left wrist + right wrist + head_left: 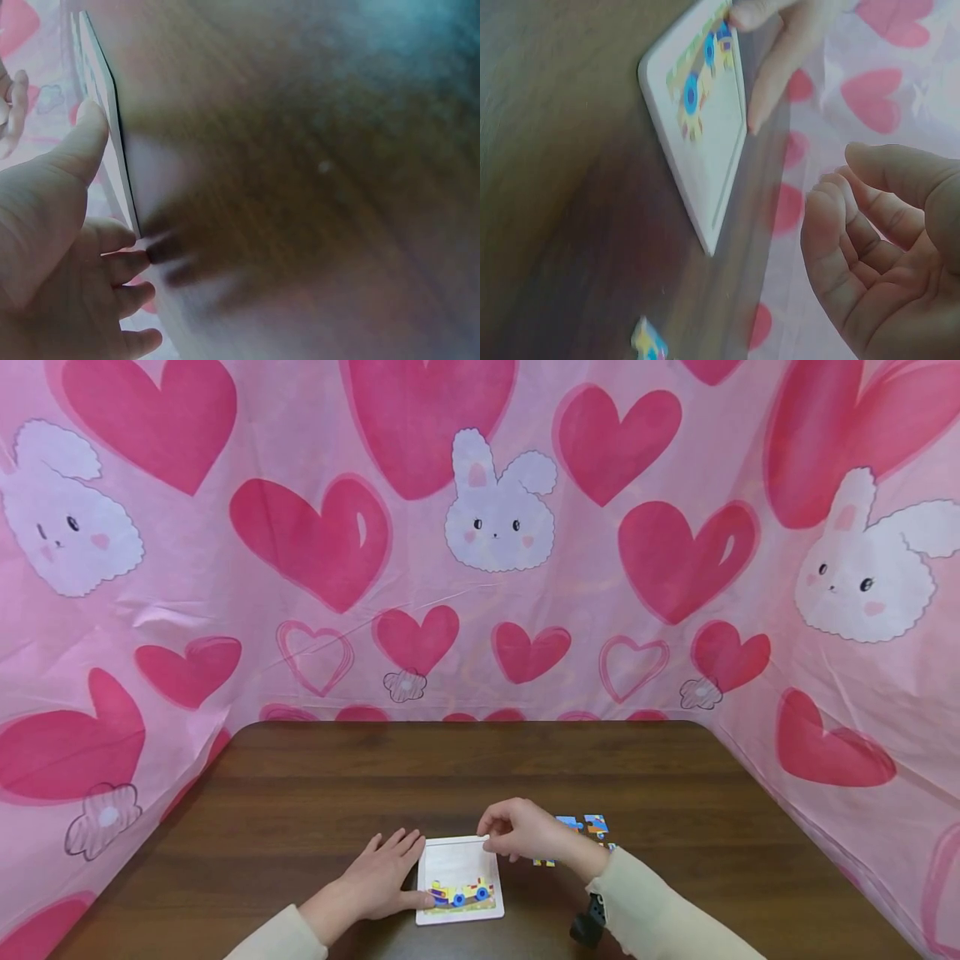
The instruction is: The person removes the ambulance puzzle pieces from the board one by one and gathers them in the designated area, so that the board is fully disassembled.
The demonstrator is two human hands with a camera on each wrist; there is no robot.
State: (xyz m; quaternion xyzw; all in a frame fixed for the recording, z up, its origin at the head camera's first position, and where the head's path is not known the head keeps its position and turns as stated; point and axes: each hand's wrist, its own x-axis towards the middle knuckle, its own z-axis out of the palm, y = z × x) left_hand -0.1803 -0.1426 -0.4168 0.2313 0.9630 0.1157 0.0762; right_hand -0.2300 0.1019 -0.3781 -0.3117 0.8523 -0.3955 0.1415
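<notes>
A white square puzzle tray (456, 860) lies on the table, its lower strip filled with joined jigsaw pieces (480, 895) showing a yellow vehicle with blue wheels. The tray's upper part shows bare white. My left hand (380, 877) rests at the tray's left edge, fingers spread and straight, its thumb over the lower left corner. Above the upper right corner hovers my right hand (528, 831) with bent fingers. In the right wrist view a gap shows between the thumb (900, 169) and fingertips, with nothing between them.
Several loose blue and yellow jigsaw pieces (595, 825) lie to the right of the tray, partly hidden behind the right forearm. The brown wooden table (465, 768) ends at a pink curtain (585, 577) with hearts and rabbits on three sides.
</notes>
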